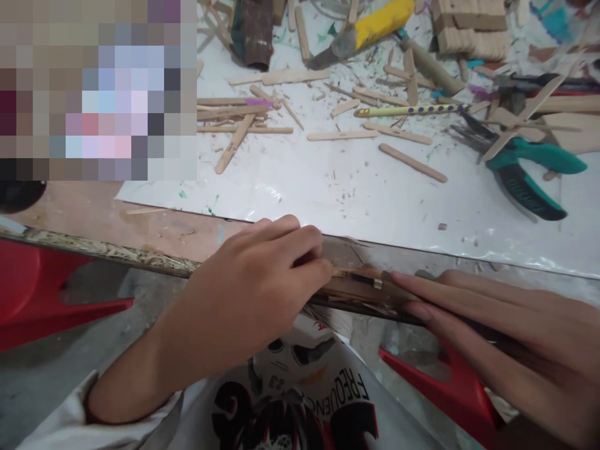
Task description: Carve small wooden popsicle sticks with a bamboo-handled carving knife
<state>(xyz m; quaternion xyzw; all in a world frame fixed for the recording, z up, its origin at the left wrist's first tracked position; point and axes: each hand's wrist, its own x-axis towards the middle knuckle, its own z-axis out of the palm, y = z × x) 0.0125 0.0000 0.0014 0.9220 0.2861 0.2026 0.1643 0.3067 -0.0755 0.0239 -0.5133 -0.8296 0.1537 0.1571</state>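
Observation:
My left hand [262, 275] is closed at the table's near edge, thumb and fingers pinching a thin wooden craft stick [344, 272]. From the right, my right hand [510, 331] grips a slim hand tool [398, 289] with a small shiny metal part and a narrow dark tip. That tip lies against or just beside the stick; I cannot tell which. Most of the tool's handle is hidden by my fingers.
Craft sticks [412, 164] and shavings litter the white sheet [290, 181]. Green-handled pliers [534, 169] lie right, a patterned yellow pencil [412, 111] mid-table, a yellow-handled cutter [370, 31] and stacked sticks [464, 28] farther back. Red chairs [60, 287] flank me below the edge.

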